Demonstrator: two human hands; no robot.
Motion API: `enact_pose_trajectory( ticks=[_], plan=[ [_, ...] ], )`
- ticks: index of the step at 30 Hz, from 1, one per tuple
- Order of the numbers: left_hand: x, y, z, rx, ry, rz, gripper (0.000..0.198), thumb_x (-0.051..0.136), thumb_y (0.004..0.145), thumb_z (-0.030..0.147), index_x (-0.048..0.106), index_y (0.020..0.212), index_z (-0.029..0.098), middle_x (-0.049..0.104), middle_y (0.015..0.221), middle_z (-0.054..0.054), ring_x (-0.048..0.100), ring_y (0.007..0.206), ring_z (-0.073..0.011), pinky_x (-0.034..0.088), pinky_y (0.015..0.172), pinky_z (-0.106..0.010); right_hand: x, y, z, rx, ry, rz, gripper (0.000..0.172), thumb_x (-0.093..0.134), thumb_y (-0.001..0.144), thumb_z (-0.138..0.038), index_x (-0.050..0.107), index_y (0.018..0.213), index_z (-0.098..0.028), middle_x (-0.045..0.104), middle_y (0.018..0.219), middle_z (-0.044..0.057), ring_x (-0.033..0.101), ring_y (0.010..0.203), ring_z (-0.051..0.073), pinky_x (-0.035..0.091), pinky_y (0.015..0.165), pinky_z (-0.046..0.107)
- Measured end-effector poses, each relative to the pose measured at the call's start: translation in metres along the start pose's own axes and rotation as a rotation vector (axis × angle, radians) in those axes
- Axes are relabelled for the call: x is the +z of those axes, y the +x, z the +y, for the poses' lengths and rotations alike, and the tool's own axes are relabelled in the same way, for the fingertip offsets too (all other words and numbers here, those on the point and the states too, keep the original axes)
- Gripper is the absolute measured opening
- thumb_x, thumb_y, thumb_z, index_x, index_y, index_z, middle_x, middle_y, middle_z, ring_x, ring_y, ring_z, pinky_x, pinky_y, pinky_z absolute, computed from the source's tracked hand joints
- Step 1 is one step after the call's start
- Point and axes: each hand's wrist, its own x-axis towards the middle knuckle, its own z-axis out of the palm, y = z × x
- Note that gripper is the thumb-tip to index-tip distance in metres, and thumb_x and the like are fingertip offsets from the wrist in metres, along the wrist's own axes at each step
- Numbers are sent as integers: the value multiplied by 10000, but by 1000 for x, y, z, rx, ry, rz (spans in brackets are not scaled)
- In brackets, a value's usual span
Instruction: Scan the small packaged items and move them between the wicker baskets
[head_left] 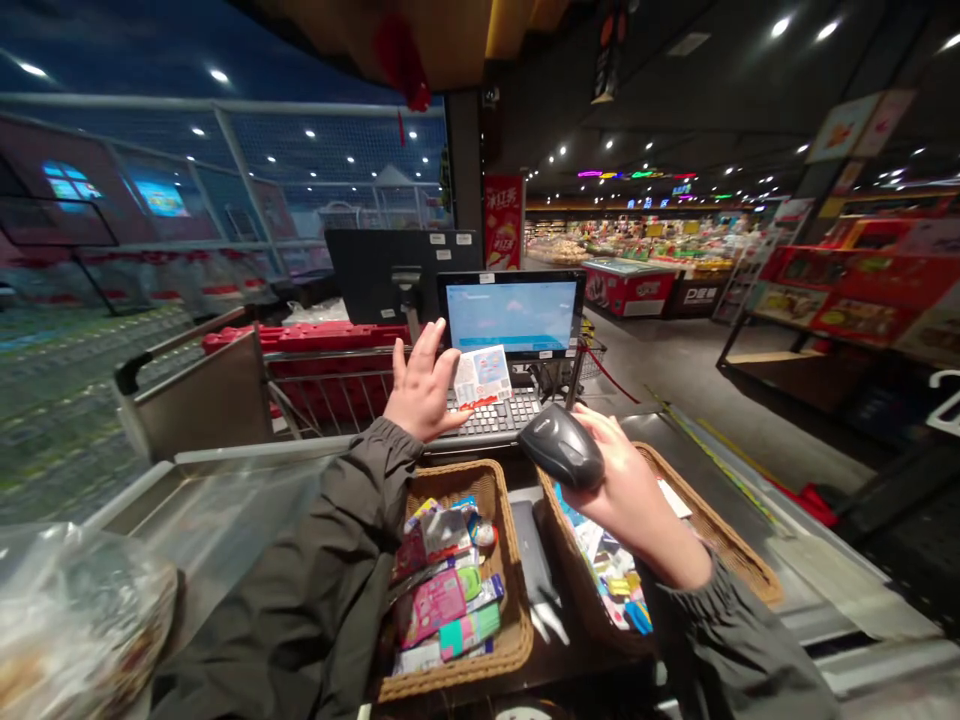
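Note:
My left hand holds a flat white packet with a blue picture, red lettering and a barcode, gripped at its left edge near the thumb. Its fingers point up, in front of the keyboard. Wrapped round a black handheld barcode scanner, my right hand is a short way to the right; the scanner's head points toward the packet without touching it. Below the left hand, a wicker basket holds colourful small packages. A second wicker basket, partly hidden by my right forearm, contains more small packages.
A lit monitor stands behind the keyboard, with a dark screen back at its left. A grey device lies between the baskets. Plastic bags rest at the left, and a shopping cart stands beyond the counter.

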Motion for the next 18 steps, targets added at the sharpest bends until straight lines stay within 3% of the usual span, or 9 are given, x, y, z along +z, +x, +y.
enact_pose_trajectory(
  ticks=[8, 18],
  plan=[
    [-11, -8, -14, -46, -20, -8, 742, 771, 686, 481, 483, 1296, 173, 188, 1616, -242, 183, 1503, -388, 24, 1205, -609, 9, 2, -17, 6, -4, 22, 421, 622, 688, -196, 638, 1109, -186, 623, 1289, 170, 484, 1323, 400, 340, 1102, 662],
    [-12, -15, -25, -61, -41, -31, 729, 779, 672, 462, 484, 1274, 176, 175, 1621, -234, 174, 1508, -373, 16, 1208, -611, 14, 0, -30, 38, -9, 23, 421, 616, 694, -197, 638, 1115, -210, 635, 1276, 143, 492, 1323, 380, 355, 1113, 624]
  ],
)
